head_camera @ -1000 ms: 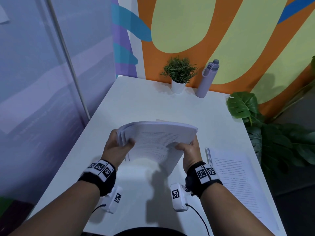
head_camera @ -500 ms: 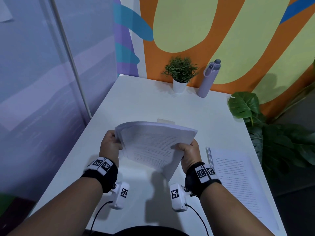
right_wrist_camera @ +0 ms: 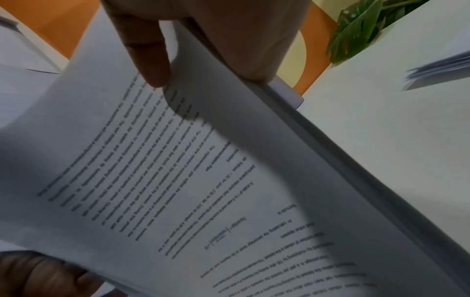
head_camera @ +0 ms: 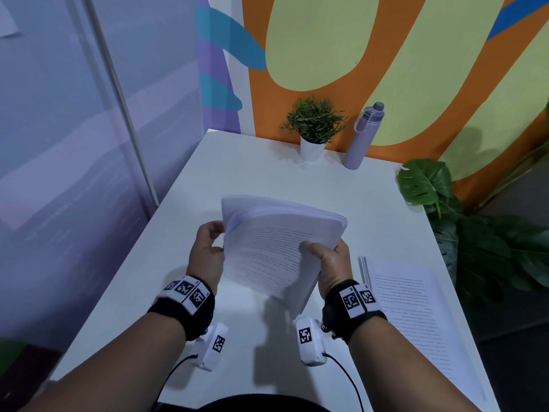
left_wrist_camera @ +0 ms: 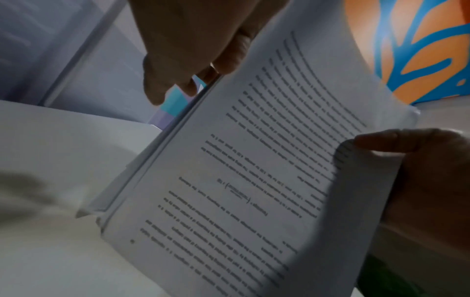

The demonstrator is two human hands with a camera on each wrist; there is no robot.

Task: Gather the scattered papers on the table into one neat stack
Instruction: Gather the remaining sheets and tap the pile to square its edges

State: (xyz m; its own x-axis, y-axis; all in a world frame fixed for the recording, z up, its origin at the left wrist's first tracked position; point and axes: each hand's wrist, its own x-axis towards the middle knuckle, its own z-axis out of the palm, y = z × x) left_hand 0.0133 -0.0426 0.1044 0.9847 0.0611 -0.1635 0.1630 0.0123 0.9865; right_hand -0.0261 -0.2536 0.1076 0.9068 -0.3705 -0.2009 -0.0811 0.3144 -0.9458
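A thick stack of printed papers (head_camera: 276, 248) is held tilted above the white table (head_camera: 267, 176), with its near corner low. My right hand (head_camera: 319, 251) grips the stack's right edge, thumb on the top sheet and fingers underneath. The right wrist view shows that thumb pressing the curved page (right_wrist_camera: 178, 180). My left hand (head_camera: 215, 237) is at the stack's left edge with curled fingers. In the left wrist view some of those fingers (left_wrist_camera: 229, 58) tuck behind the stack (left_wrist_camera: 254, 160). A second pile of printed sheets (head_camera: 416, 310) lies flat on the table at the right.
A small potted plant (head_camera: 312, 129) and a lilac bottle (head_camera: 362, 138) stand at the table's far edge against the painted wall. A large leafy plant (head_camera: 481, 239) stands off the right edge. A glass partition runs along the left.
The held stack has turned so that its left edge stands higher. My left hand has risen with that edge. The right hand keeps its grip.
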